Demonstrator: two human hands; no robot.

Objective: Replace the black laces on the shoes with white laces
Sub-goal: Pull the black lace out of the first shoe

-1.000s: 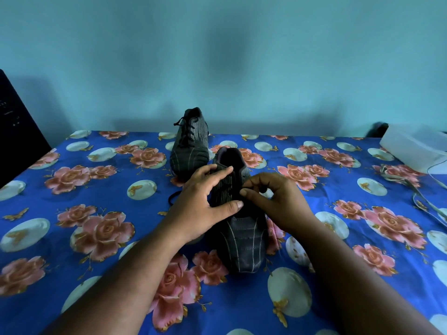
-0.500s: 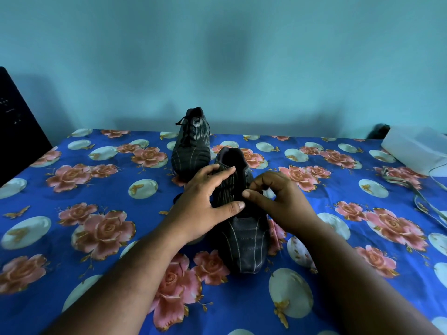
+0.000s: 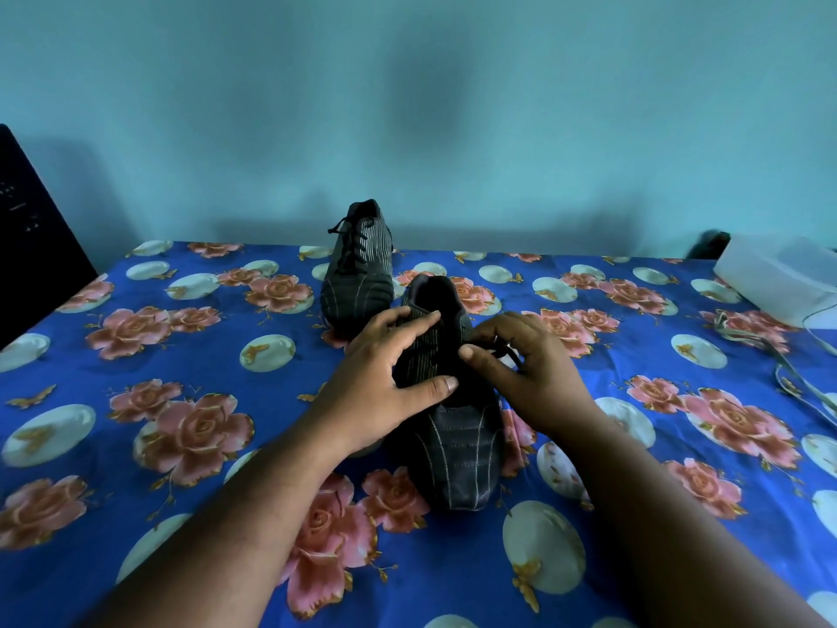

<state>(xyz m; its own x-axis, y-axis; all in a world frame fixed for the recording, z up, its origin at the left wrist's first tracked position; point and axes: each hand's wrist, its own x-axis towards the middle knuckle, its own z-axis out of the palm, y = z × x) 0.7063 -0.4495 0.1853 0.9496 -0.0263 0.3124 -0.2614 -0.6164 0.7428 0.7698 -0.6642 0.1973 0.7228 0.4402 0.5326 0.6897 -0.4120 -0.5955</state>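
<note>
Unlacing the near shoe [image 3: 457,451] is the step in hand. Your left hand [image 3: 385,378] braces the shoe's upper, fingers [image 3: 419,320] spread over the tongue side and thumb pressed across the vamp. Your right hand [image 3: 530,373] has its fingers curled and pinching the black lace [image 3: 505,353] beside the eyelets. The shoe sits toe toward you at the middle of the worktop [image 3: 136,446]. The far shoe [image 3: 358,274], fully laced in black, stands just behind it, near the wall. Judged from this, the next move calls for drawing the lace clear of each eyelet while the left hand keeps the shoe from sliding. What look like pale laces [image 3: 761,351] lie well apart at the right edge, beside a white box [image 3: 788,278]. Open cloth lies to both sides; avoid knocking the far shoe.
</note>
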